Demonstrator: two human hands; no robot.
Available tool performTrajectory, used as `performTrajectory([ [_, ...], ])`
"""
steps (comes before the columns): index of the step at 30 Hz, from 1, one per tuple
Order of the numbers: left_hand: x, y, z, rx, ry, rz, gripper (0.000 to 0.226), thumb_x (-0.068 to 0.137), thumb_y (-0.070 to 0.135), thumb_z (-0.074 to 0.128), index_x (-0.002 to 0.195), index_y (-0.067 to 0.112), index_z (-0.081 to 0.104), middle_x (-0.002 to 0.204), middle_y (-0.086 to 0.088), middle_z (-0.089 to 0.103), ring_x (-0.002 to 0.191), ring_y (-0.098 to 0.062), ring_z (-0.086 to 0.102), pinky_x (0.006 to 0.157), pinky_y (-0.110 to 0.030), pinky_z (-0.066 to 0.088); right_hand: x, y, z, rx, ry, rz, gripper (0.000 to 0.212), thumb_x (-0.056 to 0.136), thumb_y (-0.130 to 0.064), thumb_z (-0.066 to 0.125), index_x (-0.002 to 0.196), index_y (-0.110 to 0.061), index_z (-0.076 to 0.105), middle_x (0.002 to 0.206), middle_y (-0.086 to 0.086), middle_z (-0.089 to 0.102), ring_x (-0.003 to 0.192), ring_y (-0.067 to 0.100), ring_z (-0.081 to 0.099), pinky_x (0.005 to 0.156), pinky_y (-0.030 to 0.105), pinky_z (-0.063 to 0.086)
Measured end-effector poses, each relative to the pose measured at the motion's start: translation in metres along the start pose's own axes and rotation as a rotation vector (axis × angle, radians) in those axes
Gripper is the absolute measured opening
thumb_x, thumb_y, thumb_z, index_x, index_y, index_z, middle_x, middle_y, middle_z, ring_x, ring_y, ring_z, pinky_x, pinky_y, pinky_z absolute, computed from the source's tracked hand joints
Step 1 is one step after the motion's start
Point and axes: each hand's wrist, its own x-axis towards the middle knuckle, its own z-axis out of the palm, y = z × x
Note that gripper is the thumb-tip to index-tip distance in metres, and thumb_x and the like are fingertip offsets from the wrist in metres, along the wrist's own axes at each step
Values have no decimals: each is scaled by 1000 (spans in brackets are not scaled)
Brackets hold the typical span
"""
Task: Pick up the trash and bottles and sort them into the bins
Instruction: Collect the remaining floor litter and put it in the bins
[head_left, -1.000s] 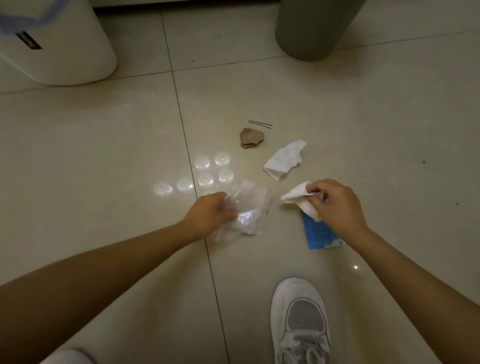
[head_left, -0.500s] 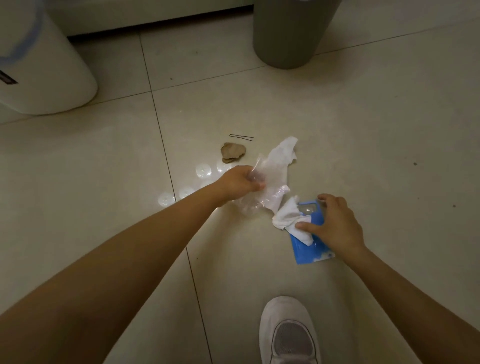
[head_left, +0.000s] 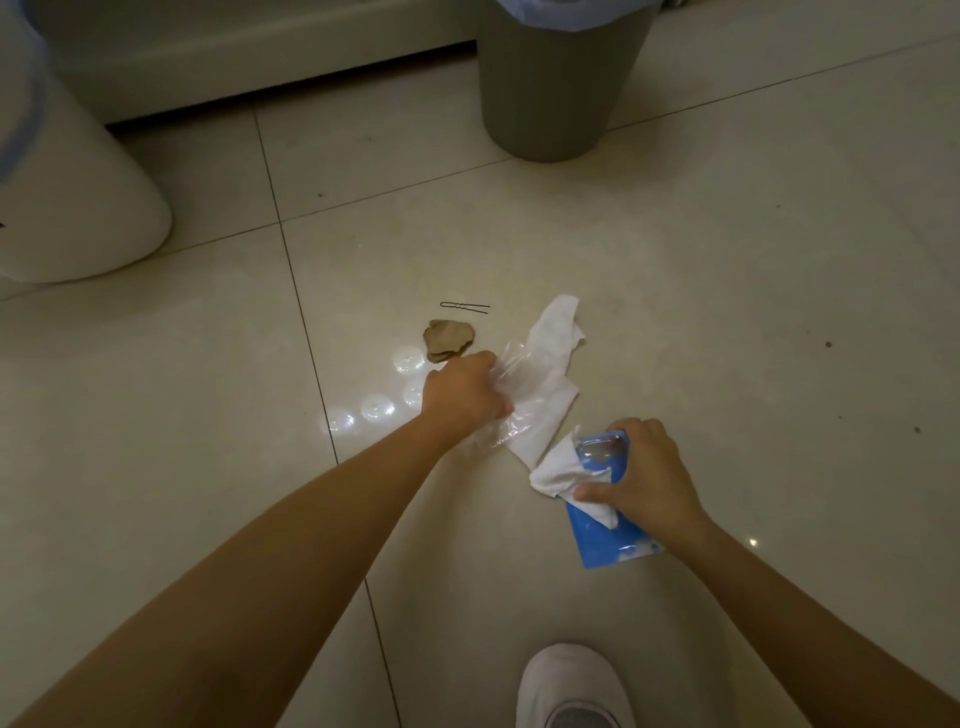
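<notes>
Left hand clutching clear film over a tissue; right hand pinching tissue against blue packet. All probably light, limp, slippery: best bunched in fists.

Head view of the person's own body. Both forearms are bare from the lower frame edge to the wrist; no sleeve, watch, ring or bracelet shows on either. The left hand and the right hand are ungloved, the fingers of the right hand short-nailed as far as can be told. At the bottom edge, one shoe: a white low sneaker with a rounded, smooth toe cap and a grey mesh panel behind it; its laces lie outside the frame.
</notes>
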Motion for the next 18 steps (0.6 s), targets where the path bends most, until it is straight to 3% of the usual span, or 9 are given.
performTrajectory([
  [3,-5,-13,-5,-70,20,23,21,76,27,69,94,16,62,91,1,65,88,-20,61,79,-35,50,6,-7,-11,220,-20,-97,54,66,-22,85,106,-31,50,99,-9,62,90,11,62,77,27,49],
  [7,-6,-39,-27,66,158,213,15,83,31,67,93,19,69,86,-3,67,88,-25,58,78,-36,47,25,-33,-32,78,-88,-347,52,76,-23,77,112,-46,46,94,-17,60,85,-2,58,71,6,41],
  [11,3,-60,-53,133,297,300,30,78,30,75,107,23,70,100,0,63,100,-25,48,75,-32,34,60,-68,-41,-110,-195,-508,54,83,-19,69,127,-40,45,94,-14,56,86,2,52,71,10,38],
  [15,15,-56,-63,223,211,376,45,79,30,73,122,28,63,124,3,52,117,-23,37,86,-33,29,98,-93,-41,-231,-273,-545,63,83,-13,67,136,-35,41,105,-12,54,104,8,46,83,20,40],
  [18,23,-49,-62,311,122,349,59,80,26,71,134,30,49,138,2,39,126,-23,34,96,-37,30,115,-99,-35,-320,-282,-590,78,76,-17,74,143,-26,34,133,-5,41,129,17,31,98,19,28],
])
